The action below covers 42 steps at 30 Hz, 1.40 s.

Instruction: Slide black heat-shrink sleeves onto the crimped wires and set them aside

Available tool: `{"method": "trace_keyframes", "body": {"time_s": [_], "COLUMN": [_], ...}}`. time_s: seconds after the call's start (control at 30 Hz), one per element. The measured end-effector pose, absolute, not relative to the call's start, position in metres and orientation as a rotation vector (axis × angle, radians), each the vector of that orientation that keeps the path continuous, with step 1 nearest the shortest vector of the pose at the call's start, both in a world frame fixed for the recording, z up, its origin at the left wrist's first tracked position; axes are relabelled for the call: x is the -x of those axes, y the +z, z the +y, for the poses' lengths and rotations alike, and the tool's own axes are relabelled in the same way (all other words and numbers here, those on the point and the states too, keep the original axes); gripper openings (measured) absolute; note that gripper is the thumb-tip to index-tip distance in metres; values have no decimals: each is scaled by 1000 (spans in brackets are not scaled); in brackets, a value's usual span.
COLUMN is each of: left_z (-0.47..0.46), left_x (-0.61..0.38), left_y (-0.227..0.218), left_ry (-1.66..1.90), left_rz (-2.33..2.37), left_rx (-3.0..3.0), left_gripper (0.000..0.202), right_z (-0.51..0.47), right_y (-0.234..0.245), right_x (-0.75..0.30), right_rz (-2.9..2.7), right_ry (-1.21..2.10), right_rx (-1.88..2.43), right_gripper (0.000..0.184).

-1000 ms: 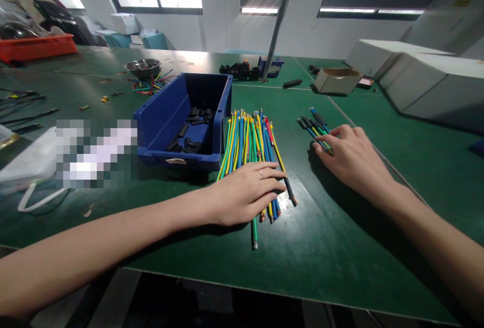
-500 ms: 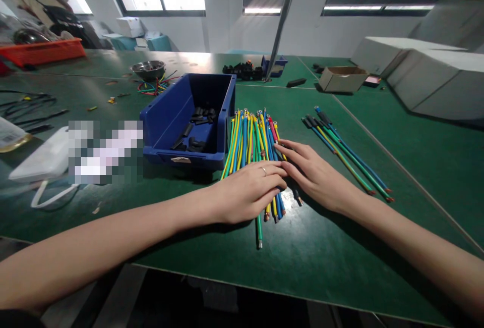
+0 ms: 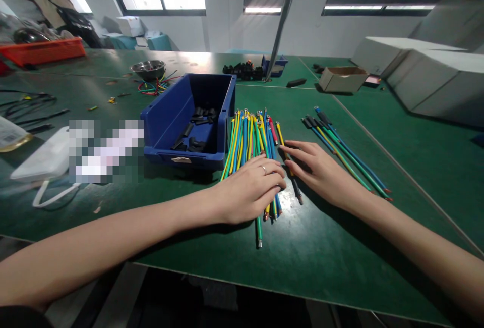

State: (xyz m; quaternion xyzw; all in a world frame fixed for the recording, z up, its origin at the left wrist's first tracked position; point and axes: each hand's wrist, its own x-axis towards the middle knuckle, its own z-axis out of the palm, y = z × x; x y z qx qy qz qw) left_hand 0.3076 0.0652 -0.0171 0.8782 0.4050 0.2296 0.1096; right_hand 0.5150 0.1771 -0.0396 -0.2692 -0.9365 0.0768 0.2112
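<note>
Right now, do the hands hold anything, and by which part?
The left hand rests on the wire bundle; the right hand touches a separate yellow wire near its middle; whether either grips cannot be told.

Bare forearms [image 3: 151,224] angle inward, palms down, left fingers [image 3: 273,181] bent, right fingers [image 3: 299,156] extended

A bundle of blue, green and yellow wires [image 3: 245,139] lay side by side, ring lugs at the far ends, the left hand [image 3: 251,189] across its middle; one green wire [image 3: 259,232] jutted out nearest. Just right, a yellow wire [image 3: 280,135], black toward its near end, lay slanted at the fingertips of the right hand [image 3: 319,169].
</note>
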Motion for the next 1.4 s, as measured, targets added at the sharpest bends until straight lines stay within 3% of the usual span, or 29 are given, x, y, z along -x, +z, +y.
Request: {"method": "trace_keyframes", "body": {"time_s": [0.33, 0.47, 0.57, 0.63, 0.7, 0.77, 0.83, 1.0, 1.4], "left_z": [62, 60, 69, 79, 91, 101, 107, 109, 107], "left_x": [-309, -288, -250, -224, -204, -194, -191, -194, -187], "left_y": [-17, 15, 42, 49, 45, 37, 29, 28, 29], "left_ry": [793, 1290, 1843, 1565, 819, 242, -25, -63, 125], "left_rz": [1150, 1076, 1650, 2318, 2613, 2435, 2139, 2118, 2133], "left_rx": [-2773, -3128, -2844, -2569, -2381, -2223, -2108, -2011, -2066], "left_gripper": [25, 18, 25, 22, 24, 39, 49, 59, 33], "right_z": [181, 181, 185, 186, 187, 185, 182, 179, 185], "right_y": [-38, -39, -40, -40, -39, -37, -36, -35, -31], "right_x": [-504, -498, -493, -492, -492, -493, -495, -496, -500], "right_rz": [-2575, -2559, -2509, -2502, -2537, -2582, -2617, -2625, -2723], "right_ry": [97, -8, -75, -93, -111, -138, -154, -165, -199], "right_rx": [794, 917, 1001, 1020, 1027, 1028, 1021, 1031, 953], "right_gripper": [38, 39, 50, 54, 51, 49, 51, 59, 58]}}
